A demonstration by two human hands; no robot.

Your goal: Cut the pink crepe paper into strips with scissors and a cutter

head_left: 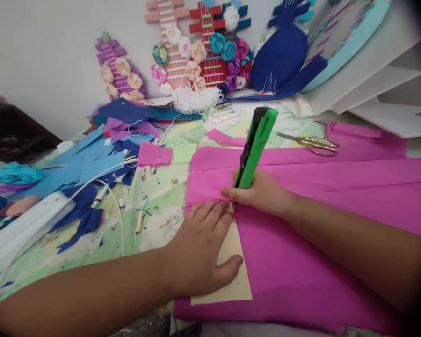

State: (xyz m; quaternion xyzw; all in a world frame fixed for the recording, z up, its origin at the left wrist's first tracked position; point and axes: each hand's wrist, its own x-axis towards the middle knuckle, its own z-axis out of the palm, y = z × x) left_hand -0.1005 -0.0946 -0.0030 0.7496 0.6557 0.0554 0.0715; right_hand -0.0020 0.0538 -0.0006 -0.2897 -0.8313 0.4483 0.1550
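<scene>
My left hand (205, 250) lies flat with its fingers spread on a cream card (231, 281), which rests on a large bright pink sheet (301, 262). My right hand (257, 189) is wrapped round a green and black cutter (256, 147), held nearly upright. The cutter's lower tip is at the top right corner of the card, close to my left fingertips. Folded layers of pink run along the upper part of the sheet. Part of the card is hidden under my left hand.
Gold-handled scissors (319, 144) lie at the upper right. A white power strip (28, 224) with a cable and blue scraps (77, 159) are on the left. Decorated guitar shapes (212, 61) and white string (197, 99) stand at the back, with white boards (379, 84) at right.
</scene>
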